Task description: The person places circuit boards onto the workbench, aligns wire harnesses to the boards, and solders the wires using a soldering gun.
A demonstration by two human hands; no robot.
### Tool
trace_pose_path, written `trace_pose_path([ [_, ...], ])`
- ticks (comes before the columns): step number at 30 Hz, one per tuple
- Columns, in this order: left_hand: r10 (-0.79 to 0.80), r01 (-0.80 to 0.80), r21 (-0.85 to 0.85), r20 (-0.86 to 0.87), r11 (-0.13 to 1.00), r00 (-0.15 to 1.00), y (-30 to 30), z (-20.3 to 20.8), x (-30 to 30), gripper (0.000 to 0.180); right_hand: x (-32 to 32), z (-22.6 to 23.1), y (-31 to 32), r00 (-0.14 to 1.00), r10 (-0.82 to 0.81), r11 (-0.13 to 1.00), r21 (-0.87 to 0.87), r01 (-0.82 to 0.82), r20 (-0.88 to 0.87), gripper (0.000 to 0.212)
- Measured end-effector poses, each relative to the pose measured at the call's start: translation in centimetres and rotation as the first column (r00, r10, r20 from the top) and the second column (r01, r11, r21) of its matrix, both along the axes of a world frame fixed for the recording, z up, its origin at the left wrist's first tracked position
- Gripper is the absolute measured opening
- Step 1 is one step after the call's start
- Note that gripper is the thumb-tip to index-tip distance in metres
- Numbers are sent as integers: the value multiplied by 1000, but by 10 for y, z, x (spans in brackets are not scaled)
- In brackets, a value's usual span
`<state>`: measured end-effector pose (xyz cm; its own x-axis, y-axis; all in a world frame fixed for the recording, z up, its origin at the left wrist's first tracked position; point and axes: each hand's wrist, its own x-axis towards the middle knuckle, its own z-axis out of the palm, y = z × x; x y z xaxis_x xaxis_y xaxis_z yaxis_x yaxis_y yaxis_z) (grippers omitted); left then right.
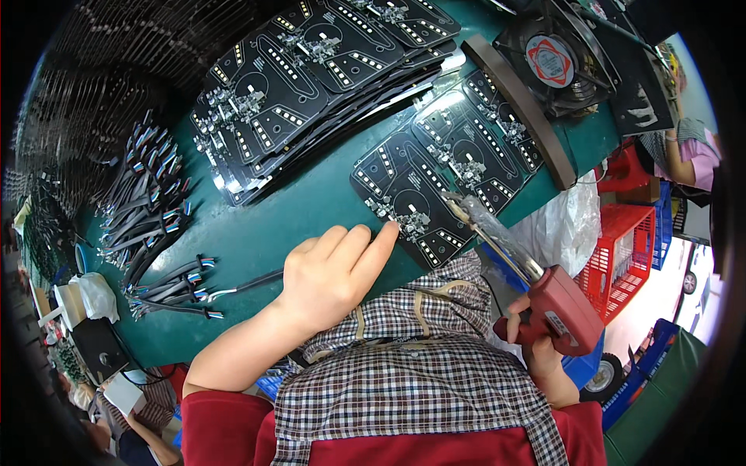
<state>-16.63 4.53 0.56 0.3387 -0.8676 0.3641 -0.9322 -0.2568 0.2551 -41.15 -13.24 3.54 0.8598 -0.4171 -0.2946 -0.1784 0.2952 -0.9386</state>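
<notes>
Between boards [408,172] and fan [550,62] — bar [519,111].

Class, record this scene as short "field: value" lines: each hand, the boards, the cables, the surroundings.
Left hand: fingertip at nearest circuit board; grip on black cable unclear
Right hand: holding red soldering gun, tip over laid-out boards
Board stack: black, beyond the left hand
Cable bundle: left side
Table: green
Far right: black fan, brown bar

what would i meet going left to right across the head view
Pile of black cables → left hand → red pistol-grip tool → person in pink at the far right.
</notes>
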Motion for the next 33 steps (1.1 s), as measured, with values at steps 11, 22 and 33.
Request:
trace_pose_path([
  [11, -21, 23, -37, 47, 999, 999, -4, -9, 3, 33, 20, 2, -5, 992, -4, 993, 117, 20, -128, 91],
  [22, 10, -10, 25, 2, 1000, 1000, -4, -5, -1, 34, 1, -11, -15, 944, 142, 949, -231, -215, -297, 62],
  [33, 26, -27, 17, 28, 1000, 999, -6, -3, -3, 33, 22, -3, -17, 966, 162, 938, -272, -214, -199, 75],
])
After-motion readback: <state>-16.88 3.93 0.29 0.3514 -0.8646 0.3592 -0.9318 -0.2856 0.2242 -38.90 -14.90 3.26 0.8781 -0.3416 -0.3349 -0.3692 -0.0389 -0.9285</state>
